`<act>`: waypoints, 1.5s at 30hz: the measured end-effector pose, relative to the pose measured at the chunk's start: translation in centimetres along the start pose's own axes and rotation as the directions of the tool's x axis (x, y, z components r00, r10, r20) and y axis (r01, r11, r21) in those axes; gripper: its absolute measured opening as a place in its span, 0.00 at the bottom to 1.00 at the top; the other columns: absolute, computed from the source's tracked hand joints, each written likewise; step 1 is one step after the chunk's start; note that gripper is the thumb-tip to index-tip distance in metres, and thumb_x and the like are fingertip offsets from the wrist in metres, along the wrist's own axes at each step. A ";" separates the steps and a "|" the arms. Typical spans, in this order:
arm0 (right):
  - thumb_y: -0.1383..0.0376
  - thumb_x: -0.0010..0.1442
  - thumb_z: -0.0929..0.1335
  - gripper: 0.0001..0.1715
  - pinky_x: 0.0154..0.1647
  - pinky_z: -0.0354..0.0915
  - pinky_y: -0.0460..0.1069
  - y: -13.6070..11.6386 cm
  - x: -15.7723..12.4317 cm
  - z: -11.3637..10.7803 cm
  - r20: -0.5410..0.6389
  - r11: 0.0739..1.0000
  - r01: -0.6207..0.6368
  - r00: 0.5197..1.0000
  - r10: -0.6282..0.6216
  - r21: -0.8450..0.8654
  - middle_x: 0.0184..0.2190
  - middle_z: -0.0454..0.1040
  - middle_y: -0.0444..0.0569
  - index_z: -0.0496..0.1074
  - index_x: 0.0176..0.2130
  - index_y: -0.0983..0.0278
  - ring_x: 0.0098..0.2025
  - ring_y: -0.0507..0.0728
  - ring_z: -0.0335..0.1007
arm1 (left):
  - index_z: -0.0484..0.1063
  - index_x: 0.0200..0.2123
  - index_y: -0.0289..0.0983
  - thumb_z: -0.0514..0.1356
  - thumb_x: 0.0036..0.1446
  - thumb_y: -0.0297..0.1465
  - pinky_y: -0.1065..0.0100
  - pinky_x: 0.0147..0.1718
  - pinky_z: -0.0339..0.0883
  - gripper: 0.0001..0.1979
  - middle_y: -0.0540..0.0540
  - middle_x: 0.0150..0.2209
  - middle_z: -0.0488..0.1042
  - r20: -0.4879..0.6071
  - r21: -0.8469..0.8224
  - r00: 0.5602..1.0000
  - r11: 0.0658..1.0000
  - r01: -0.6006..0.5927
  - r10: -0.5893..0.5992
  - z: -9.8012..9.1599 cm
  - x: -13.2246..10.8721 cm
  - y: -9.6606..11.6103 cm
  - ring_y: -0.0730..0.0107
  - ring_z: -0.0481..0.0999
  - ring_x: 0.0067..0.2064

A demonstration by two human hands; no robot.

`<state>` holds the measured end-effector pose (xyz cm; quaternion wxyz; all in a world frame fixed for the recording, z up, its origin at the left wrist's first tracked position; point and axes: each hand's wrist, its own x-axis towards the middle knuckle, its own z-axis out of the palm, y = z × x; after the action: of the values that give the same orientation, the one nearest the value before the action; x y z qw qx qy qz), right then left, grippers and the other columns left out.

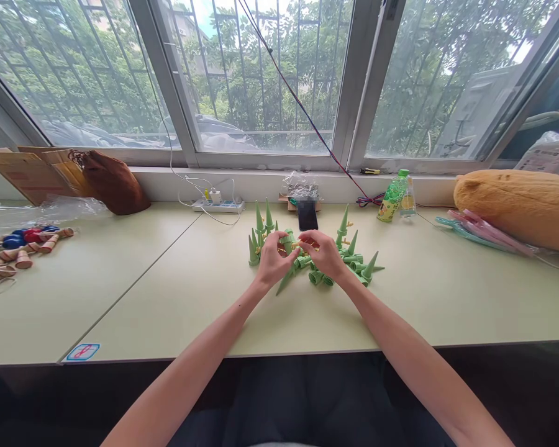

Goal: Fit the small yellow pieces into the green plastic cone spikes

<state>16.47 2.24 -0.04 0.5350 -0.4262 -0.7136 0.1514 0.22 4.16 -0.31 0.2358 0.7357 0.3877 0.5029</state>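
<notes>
My left hand [276, 257] is closed around a green plant watering spike [287, 241], its ribbed collar showing above the fingers. My right hand [323, 253] meets it from the right, fingertips pinched on a small yellow valve [295, 244] at the spike's side. Just left of my left hand, several green spikes [259, 218] stand points up. Beyond my right hand a tall spike with a yellow valve [343, 222] also stands upright. Loose green sockets [315, 277] and pointed pieces [371, 266] lie beneath and right of my hands. Fingers partly hide the joint between valve and spike.
A black phone [307, 215] leans at a small box behind my hands. Farther back are a power strip [218, 205] with white cables and a green-capped bottle [394, 195]. Wooden toys [23, 257] lie far left; a plush cushion [517, 205] rests far right.
</notes>
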 end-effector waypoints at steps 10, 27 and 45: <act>0.61 0.61 0.65 0.10 0.34 0.65 0.48 0.1 0.0 0.0 0.014 1.000 -0.012 1.000 0.012 0.006 0.33 0.75 0.48 0.73 0.36 0.64 0.32 0.53 0.69 | 0.66 0.42 0.37 0.64 0.51 0.32 0.71 0.28 0.70 0.16 0.45 0.41 0.69 0.003 0.041 0.999 0.998 -0.040 0.040 -0.1 -0.1 0.3 0.75 0.71 0.32; 0.56 0.64 0.63 0.15 0.29 0.60 0.45 -0.2 -0.1 -0.2 0.058 0.998 -0.040 0.997 0.044 -0.053 0.23 0.70 0.44 0.72 0.33 0.64 0.25 0.51 0.62 | 0.67 0.42 0.37 0.65 0.51 0.30 0.72 0.27 0.71 0.15 0.45 0.41 0.68 0.003 0.069 0.997 0.994 -0.081 0.081 0.0 -0.2 0.4 0.76 0.70 0.31; 0.60 0.61 0.66 0.10 0.33 0.64 0.47 -0.1 -0.1 -0.2 0.059 0.999 -0.037 0.998 0.038 -0.006 0.36 0.76 0.49 0.74 0.37 0.63 0.34 0.53 0.70 | 0.68 0.41 0.36 0.65 0.49 0.37 0.72 0.26 0.67 0.18 0.46 0.36 0.70 0.034 -0.055 0.996 0.994 0.089 -0.088 0.0 0.0 0.1 0.74 0.69 0.30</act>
<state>16.59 2.12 0.03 0.5096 -0.4362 -0.7214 0.1721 0.24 4.05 -0.23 0.2845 0.7186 0.4018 0.4912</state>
